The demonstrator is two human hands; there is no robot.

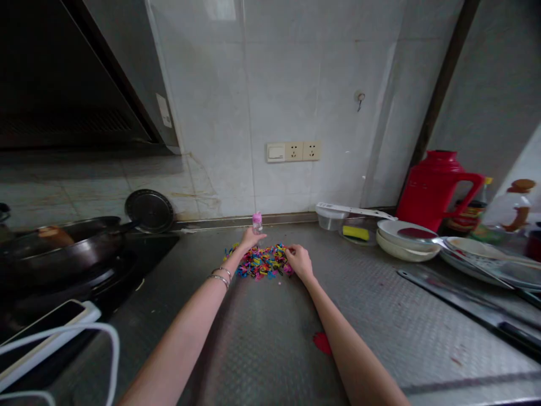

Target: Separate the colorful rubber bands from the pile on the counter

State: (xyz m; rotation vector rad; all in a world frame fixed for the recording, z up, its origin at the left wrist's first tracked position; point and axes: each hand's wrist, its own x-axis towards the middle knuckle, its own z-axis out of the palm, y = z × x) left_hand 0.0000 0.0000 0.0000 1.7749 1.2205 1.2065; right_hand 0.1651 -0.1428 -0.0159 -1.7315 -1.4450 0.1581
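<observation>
White cable (115, 351), foreground; left hand (250, 239) gripping pink-topped container (257, 221), best kept steady; right hand (300, 261) at multicoloured pile (262, 263), grip unclear.

Two bare arms reach over a grey metal counter (262, 344). The left hand (250, 238) grips a small clear bottle with a pink cap (257, 217), upright behind a pile of tiny multicoloured pieces (264, 262). The right hand (299, 261) is at the pile's right edge, fingertips bent down. A frying pan (80, 254) sits far left; a red thermos jug (429, 189), far right, stands behind stacked bowls (406, 252).
</observation>
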